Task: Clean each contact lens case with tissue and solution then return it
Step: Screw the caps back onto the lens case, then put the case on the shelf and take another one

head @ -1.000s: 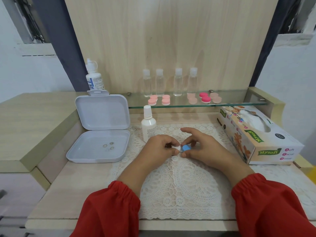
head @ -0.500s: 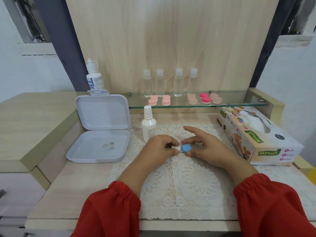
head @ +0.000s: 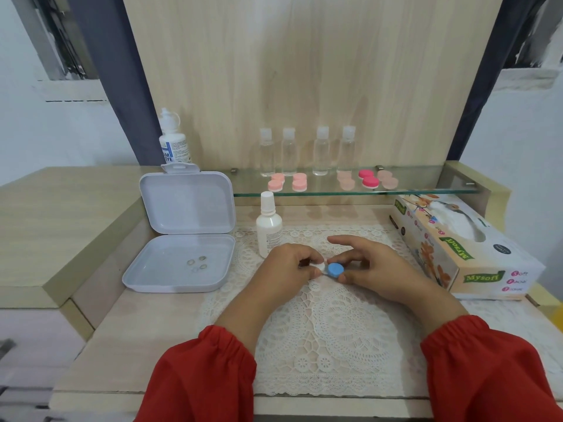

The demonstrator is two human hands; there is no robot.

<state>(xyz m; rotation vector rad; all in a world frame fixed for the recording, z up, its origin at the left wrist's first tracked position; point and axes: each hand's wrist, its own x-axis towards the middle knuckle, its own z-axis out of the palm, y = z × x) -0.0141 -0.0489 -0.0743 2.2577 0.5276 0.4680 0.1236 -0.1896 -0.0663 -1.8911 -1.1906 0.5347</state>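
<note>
A small contact lens case with a white body and a blue round cap (head: 335,269) is held over the lace mat (head: 329,324). My left hand (head: 283,269) grips its white left half with curled fingers. My right hand (head: 374,268) pinches the blue cap between thumb and fingers, the index finger stretched out above. A white solution bottle (head: 268,228) stands just behind my left hand. The tissue box (head: 457,248) lies at the right.
An open white plastic box (head: 182,233) with several small lenses in its tray sits at the left. On the glass shelf (head: 426,191) stand several clear bottles and pink lens cases (head: 300,181). A larger solution bottle (head: 173,141) stands at the back left.
The blue cap has tilted up and shows more of its face. My right hand has shifted its fingers on it, the index finger lifting away.
</note>
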